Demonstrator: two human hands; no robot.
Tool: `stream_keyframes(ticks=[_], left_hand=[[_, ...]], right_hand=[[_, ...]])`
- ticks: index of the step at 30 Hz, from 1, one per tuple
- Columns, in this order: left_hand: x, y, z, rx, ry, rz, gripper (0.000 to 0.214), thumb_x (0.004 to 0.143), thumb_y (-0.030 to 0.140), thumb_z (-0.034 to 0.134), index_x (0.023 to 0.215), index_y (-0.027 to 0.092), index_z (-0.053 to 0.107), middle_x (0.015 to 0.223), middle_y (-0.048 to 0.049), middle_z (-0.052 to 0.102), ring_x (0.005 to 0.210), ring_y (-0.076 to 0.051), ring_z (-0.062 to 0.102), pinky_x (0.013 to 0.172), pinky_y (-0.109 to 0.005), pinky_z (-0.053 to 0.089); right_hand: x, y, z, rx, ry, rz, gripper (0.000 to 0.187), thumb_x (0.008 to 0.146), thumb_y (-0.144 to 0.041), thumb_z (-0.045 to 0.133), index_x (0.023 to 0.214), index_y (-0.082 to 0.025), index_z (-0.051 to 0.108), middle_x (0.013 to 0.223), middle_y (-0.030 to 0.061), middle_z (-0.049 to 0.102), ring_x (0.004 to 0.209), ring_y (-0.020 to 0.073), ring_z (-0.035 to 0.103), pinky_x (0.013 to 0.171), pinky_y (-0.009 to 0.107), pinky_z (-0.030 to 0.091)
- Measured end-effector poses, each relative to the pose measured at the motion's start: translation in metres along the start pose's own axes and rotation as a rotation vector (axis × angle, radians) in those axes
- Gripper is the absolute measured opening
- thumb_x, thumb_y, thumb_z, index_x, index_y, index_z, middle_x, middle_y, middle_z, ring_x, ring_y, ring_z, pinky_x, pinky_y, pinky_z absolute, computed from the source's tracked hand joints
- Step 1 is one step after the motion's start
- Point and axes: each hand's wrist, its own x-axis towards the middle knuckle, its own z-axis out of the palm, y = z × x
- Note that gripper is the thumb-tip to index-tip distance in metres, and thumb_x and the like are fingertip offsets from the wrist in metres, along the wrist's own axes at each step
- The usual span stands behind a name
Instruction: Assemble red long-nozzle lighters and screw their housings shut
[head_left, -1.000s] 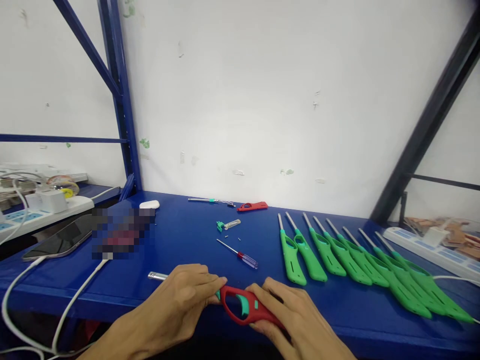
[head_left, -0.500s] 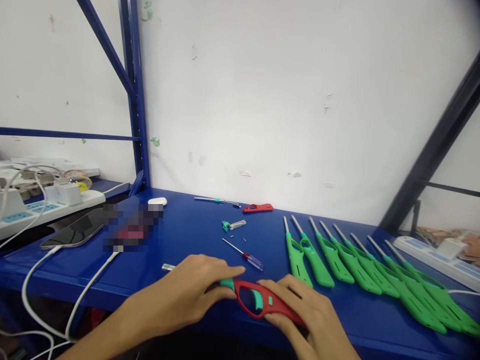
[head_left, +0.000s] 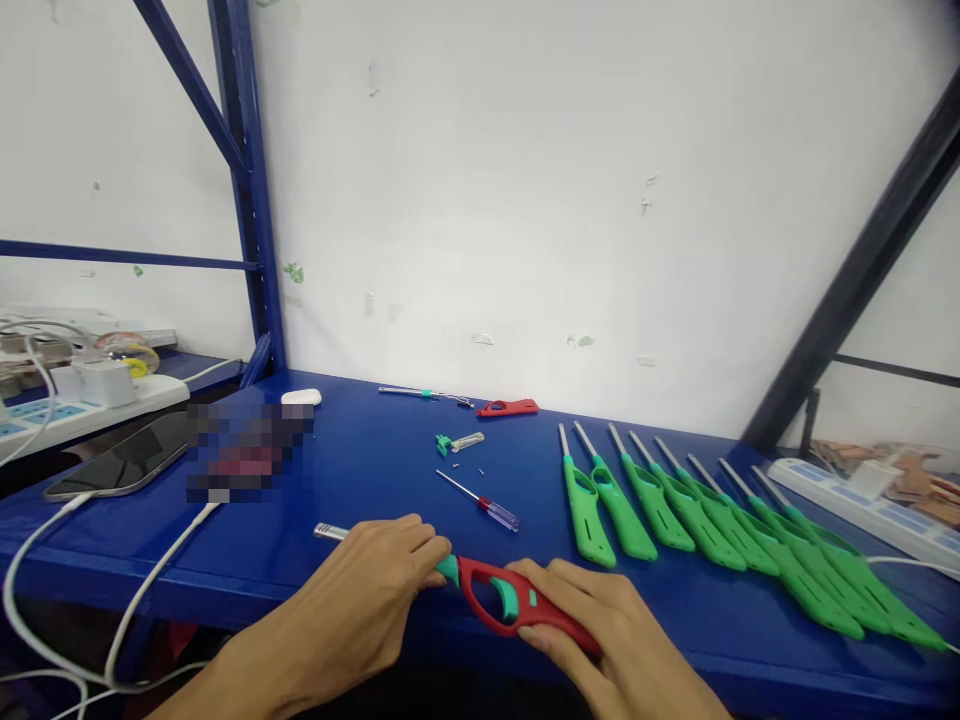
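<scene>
Both hands hold a red gas lighter [head_left: 480,592] with a teal trigger and collar, just over the table's front edge. My left hand [head_left: 375,585] is closed around its metal tube near the collar; the tube's tip sticks out to the left. My right hand [head_left: 592,620] grips the red handle, thumb below and fingers on top. Beyond them lies a screwdriver [head_left: 496,514] with a clear purple handle. Past it are two tiny screws and a small clear part with a green end [head_left: 459,443]. A red handle shell [head_left: 508,408] and a loose metal tube [head_left: 405,391] lie near the wall.
Several green lighters [head_left: 660,510] lie in a slanted row on the right of the blue table [head_left: 360,450]. On the left are a phone [head_left: 120,460] with a cable, a blurred-out item and a white case [head_left: 301,398]. Power strips [head_left: 862,515] sit at both sides.
My left thumb and index finger have drawn in from the collar, and that hand now wraps the tube. The right hand keeps its grip. The view has shifted slightly.
</scene>
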Motion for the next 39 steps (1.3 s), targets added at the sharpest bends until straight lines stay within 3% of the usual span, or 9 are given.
stream_keyframes(ticks=[13,18,22,25,29,32,35,37,39], left_hand=[[0.001,0.007,-0.002,-0.039,-0.093,-0.030,0.021,0.095,0.009,0.037,0.083,0.023,0.047,0.081,0.0002,0.058,0.071,-0.019,0.053,0.065,-0.033,0.031],[0.008,0.000,-0.003,-0.021,-0.069,0.006,0.020,0.099,0.010,0.039,0.092,0.023,0.053,0.085,-0.0005,0.062,0.074,-0.020,0.055,0.065,-0.033,0.033],[0.012,-0.008,0.003,0.076,0.101,0.134,0.021,0.104,0.012,0.037,0.107,0.022,0.055,0.090,-0.0024,0.064,0.077,-0.022,0.053,0.071,-0.036,0.034],[0.014,-0.010,0.006,0.017,0.197,0.189,0.023,0.108,0.016,0.032,0.112,0.022,0.054,0.090,-0.0018,0.064,0.076,-0.021,0.051,0.072,-0.036,0.035],[0.016,-0.011,0.008,0.001,0.324,0.262,0.028,0.111,0.027,0.029,0.115,0.021,0.056,0.091,-0.0017,0.068,0.076,-0.018,0.057,0.073,-0.033,0.041],[0.017,-0.010,0.010,0.086,0.402,0.263,0.027,0.110,0.028,0.036,0.125,0.021,0.057,0.103,-0.0045,0.070,0.093,-0.020,0.064,0.085,-0.034,0.046],[0.015,-0.006,0.010,0.193,0.472,0.133,0.042,0.105,0.018,0.044,0.147,0.024,0.044,0.145,-0.0111,0.053,0.135,-0.029,0.047,0.109,-0.046,0.039],[0.013,-0.004,0.011,0.223,0.541,0.013,0.055,0.103,0.015,0.044,0.156,0.025,0.032,0.161,-0.0118,0.033,0.148,-0.032,0.029,0.115,-0.052,0.035],[0.011,-0.005,0.013,0.213,0.550,-0.071,0.056,0.102,0.018,0.043,0.156,0.026,0.031,0.162,-0.0110,0.030,0.150,-0.033,0.025,0.114,-0.055,0.037]], right_hand=[[0.000,0.000,0.001,-0.052,0.006,-0.111,0.041,0.105,-0.047,0.046,0.138,-0.028,0.060,0.109,0.0073,0.074,0.094,0.0227,0.073,0.080,0.033,0.059],[0.007,-0.005,0.002,0.081,-0.035,0.000,0.039,0.102,-0.043,0.053,0.138,-0.030,0.060,0.105,0.0052,0.074,0.093,0.0229,0.073,0.078,0.033,0.059],[0.006,-0.004,-0.006,0.417,0.007,0.245,0.033,0.096,-0.048,0.062,0.125,-0.035,0.069,0.109,0.0031,0.074,0.086,0.0217,0.073,0.078,0.031,0.059],[-0.001,-0.003,-0.014,0.895,-0.021,0.423,0.039,0.095,-0.056,0.058,0.119,-0.029,0.071,0.101,0.0062,0.075,0.059,0.0159,0.069,0.055,0.025,0.055],[-0.001,-0.007,-0.010,1.430,-0.200,0.423,0.061,0.084,-0.059,0.070,0.135,-0.029,0.058,0.104,0.0077,0.071,0.053,0.0112,0.058,0.051,0.023,0.047],[0.005,-0.011,0.000,1.626,-0.191,0.403,0.066,0.072,-0.050,0.083,0.131,-0.032,0.059,0.116,0.0070,0.067,0.059,0.0084,0.053,0.058,0.021,0.047],[0.008,-0.011,0.002,1.601,-0.096,0.412,0.067,0.070,-0.042,0.084,0.130,-0.034,0.058,0.118,0.0071,0.065,0.052,0.0058,0.038,0.048,0.019,0.038],[0.007,-0.010,-0.001,1.386,0.013,0.422,0.058,0.074,-0.035,0.080,0.128,-0.034,0.060,0.115,0.0063,0.064,0.051,0.0061,0.033,0.046,0.021,0.034],[0.006,-0.011,-0.005,1.104,0.132,0.419,0.044,0.079,-0.025,0.074,0.121,-0.032,0.065,0.120,0.0059,0.061,0.055,0.0084,0.038,0.052,0.023,0.038]])
